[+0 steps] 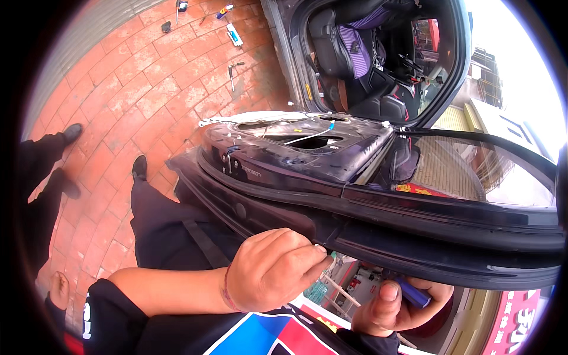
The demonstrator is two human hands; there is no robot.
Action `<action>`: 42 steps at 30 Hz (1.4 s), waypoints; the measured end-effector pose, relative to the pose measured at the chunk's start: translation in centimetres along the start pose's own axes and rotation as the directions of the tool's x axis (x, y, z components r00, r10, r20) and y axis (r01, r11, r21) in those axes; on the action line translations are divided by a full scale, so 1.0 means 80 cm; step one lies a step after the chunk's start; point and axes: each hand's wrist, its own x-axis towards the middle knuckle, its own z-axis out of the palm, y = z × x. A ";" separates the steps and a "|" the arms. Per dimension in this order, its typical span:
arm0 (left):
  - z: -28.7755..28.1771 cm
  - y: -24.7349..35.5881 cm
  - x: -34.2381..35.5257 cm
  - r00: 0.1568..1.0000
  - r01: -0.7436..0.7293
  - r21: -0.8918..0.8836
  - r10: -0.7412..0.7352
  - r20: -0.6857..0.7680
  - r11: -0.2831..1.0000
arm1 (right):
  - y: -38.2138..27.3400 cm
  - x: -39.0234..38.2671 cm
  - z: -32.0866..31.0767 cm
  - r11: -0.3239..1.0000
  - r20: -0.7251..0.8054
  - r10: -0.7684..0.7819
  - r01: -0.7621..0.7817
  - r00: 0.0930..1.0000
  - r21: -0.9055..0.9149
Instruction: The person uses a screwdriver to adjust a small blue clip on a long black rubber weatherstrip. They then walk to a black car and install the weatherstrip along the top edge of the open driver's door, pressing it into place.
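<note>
A dark car door with its inner trim off stretches in front of me, its metal frame and openings exposed. My left hand is closed in a pinch at the near edge of the door, just below the window frame. A small pale bit shows at its fingertips, too small to name. To the right, my right hand is curled around a short dark blue handle-like object, under the same edge. The far end of that object is hidden by the door. A thin white cable crosses the door's inner panel.
Beyond the door is the open car doorway with a black and purple seat. On the red brick paving lie a T-shaped tool, a white and blue tube and other small items. Another person's legs stand at the left.
</note>
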 end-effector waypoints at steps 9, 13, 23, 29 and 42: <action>0.003 -0.007 0.004 0.997 -0.055 0.009 0.055 0.050 0.998 | 0.073 -0.007 0.014 0.998 -0.250 -0.017 0.033 0.968 0.059; 0.005 -0.007 0.002 0.997 -0.075 0.054 0.073 0.040 0.996 | 0.088 -0.014 -0.003 0.810 0.012 -0.288 0.250 0.958 -0.530; 0.005 -0.004 -0.001 0.993 -0.110 0.070 0.106 0.057 0.991 | 0.083 -0.004 0.021 0.920 0.021 -0.348 0.346 0.937 -0.186; 0.007 0.001 -0.001 0.994 -0.088 0.095 0.081 0.070 0.992 | 0.126 -0.017 0.003 0.666 -0.072 0.196 -0.079 0.978 0.742; 0.013 0.001 -0.004 0.998 -0.066 0.082 0.063 0.031 0.995 | 0.135 -0.005 0.001 0.712 0.097 -0.509 0.482 0.855 -0.510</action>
